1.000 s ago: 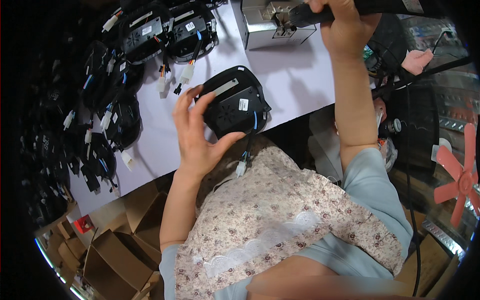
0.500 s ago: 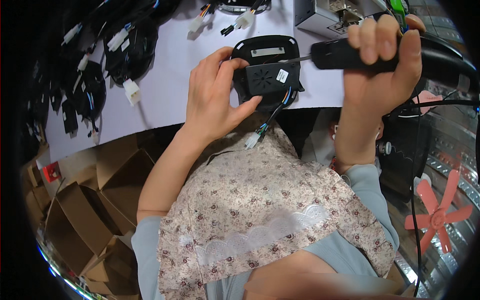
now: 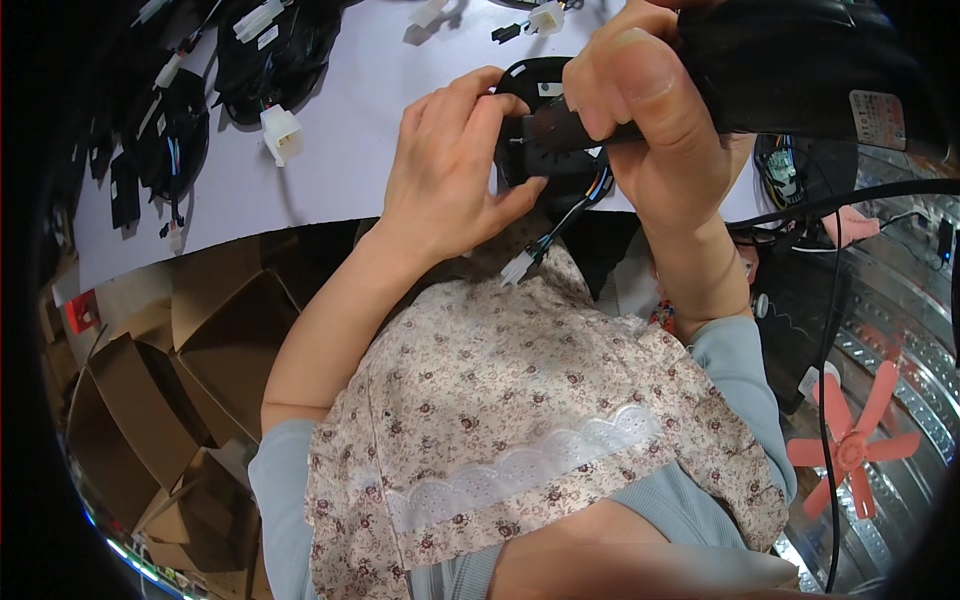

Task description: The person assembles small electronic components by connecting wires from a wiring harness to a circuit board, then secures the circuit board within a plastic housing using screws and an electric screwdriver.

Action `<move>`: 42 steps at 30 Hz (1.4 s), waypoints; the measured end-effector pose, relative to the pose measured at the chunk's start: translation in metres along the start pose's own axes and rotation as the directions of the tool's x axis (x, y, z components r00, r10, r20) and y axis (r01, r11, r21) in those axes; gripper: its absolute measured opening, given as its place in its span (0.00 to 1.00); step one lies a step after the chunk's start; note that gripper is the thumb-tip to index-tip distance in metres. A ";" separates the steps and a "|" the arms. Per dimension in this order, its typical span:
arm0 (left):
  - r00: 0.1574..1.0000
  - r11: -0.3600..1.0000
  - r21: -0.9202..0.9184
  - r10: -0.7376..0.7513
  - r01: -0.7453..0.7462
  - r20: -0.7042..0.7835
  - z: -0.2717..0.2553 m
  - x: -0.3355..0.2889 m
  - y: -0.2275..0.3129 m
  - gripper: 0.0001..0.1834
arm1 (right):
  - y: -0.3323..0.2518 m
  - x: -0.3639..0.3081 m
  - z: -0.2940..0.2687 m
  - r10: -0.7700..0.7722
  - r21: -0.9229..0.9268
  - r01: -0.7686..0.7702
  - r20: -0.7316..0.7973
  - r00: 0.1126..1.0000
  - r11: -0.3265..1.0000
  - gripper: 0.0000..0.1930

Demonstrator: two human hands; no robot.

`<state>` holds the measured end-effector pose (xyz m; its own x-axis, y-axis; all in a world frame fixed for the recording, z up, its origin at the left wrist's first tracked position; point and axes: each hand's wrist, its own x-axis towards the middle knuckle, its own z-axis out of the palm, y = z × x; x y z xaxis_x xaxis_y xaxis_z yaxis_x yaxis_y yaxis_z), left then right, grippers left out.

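A small black plastic housing (image 3: 572, 180) lies at the front edge of the white table. My left hand (image 3: 440, 165) grips its left side, thumb low and fingers at the upper left corner. Closed round a black electric screwdriver (image 3: 790, 75), my right hand (image 3: 665, 130) holds it almost level across the housing. The tool's thin tip is at the left part of the box-shaped module, by my left fingers. Most of the module is hidden by the tool and my right hand. Coloured wires run from the housing to a white connector (image 3: 518, 267) hanging over my apron.
Several black round units with wires and white plugs (image 3: 282, 135) lie on the table's left. Open cardboard boxes (image 3: 140, 410) stand below left. A black cable (image 3: 830, 330) hangs at right, near a pink fan (image 3: 851, 452) and metal surface. Another circuit piece (image 3: 780, 170) lies right.
My right hand has moved left with the screwdriver, its tip going from the module's upper right to its left part. My left hand still holds the housing.
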<state>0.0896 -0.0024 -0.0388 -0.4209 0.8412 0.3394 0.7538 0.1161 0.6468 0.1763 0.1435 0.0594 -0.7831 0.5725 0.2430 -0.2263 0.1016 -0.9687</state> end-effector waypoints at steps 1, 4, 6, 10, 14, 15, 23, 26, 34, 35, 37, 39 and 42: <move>0.998 0.999 -0.010 0.031 -0.032 -0.052 0.001 0.002 -0.001 0.38 | 0.005 0.001 -0.001 -0.005 0.000 0.005 0.002 1.000 1.000 0.27; 0.990 0.990 -0.137 0.027 -0.047 -0.142 -0.001 0.003 -0.002 0.38 | 0.020 0.005 -0.006 -0.201 0.355 0.173 0.044 0.979 0.919 0.26; 0.985 0.967 -0.252 -0.015 -0.030 -0.174 -0.003 0.000 -0.003 0.38 | 0.002 0.008 -0.007 -0.111 0.393 0.063 0.100 0.989 0.917 0.23; 0.978 0.990 -0.141 -0.005 -0.025 -0.206 -0.006 -0.001 -0.002 0.24 | -0.007 0.003 0.002 -0.133 0.409 0.149 -0.067 0.989 0.900 0.22; 0.950 0.982 -0.129 0.094 -0.137 -0.299 -0.003 0.001 -0.005 0.13 | -0.003 0.008 -0.027 -0.267 0.469 0.179 0.129 0.955 0.865 0.18; 0.950 0.981 -0.132 0.100 -0.144 -0.296 -0.004 0.003 -0.002 0.13 | -0.002 0.011 -0.040 -0.296 0.473 0.122 0.314 0.902 0.873 0.17; 0.941 0.982 -0.158 0.049 -0.107 -0.336 0.000 -0.001 0.003 0.11 | -0.001 0.012 -0.044 -0.338 0.549 0.085 0.378 0.862 0.831 0.18; 0.946 0.982 -0.141 0.074 -0.124 -0.316 -0.001 -0.003 0.001 0.10 | -0.003 0.012 -0.045 -0.335 0.547 0.072 0.398 0.854 0.834 0.18; 0.955 0.982 -0.134 0.088 -0.130 -0.283 -0.002 -0.004 -0.001 0.09 | -0.001 0.009 -0.043 -0.318 0.534 0.062 0.401 0.859 0.843 0.18; 0.954 0.981 -0.135 0.094 -0.136 -0.283 -0.002 -0.004 -0.001 0.10 | -0.001 0.010 -0.044 -0.325 0.542 0.067 0.396 0.859 0.838 0.18; 0.961 0.984 -0.128 0.083 -0.120 -0.263 -0.006 0.000 0.001 0.16 | 0.001 0.010 -0.042 -0.329 0.551 0.065 0.395 0.858 0.832 0.18; 0.967 0.988 -0.117 0.065 -0.096 -0.245 -0.006 0.000 0.000 0.22 | 0.005 0.009 -0.035 -0.312 0.496 0.112 0.340 0.887 0.861 0.16; 0.987 0.999 -0.028 -0.020 0.015 -0.160 -0.002 0.002 -0.002 0.33 | 0.013 0.005 -0.019 -0.288 0.377 0.186 0.235 0.929 0.907 0.14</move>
<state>0.0863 -0.0024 -0.0381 -0.5111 0.7432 0.4318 0.7327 0.1141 0.6709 0.1806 0.1634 0.0472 -0.7980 0.3114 0.5160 -0.5693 -0.1087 -0.8149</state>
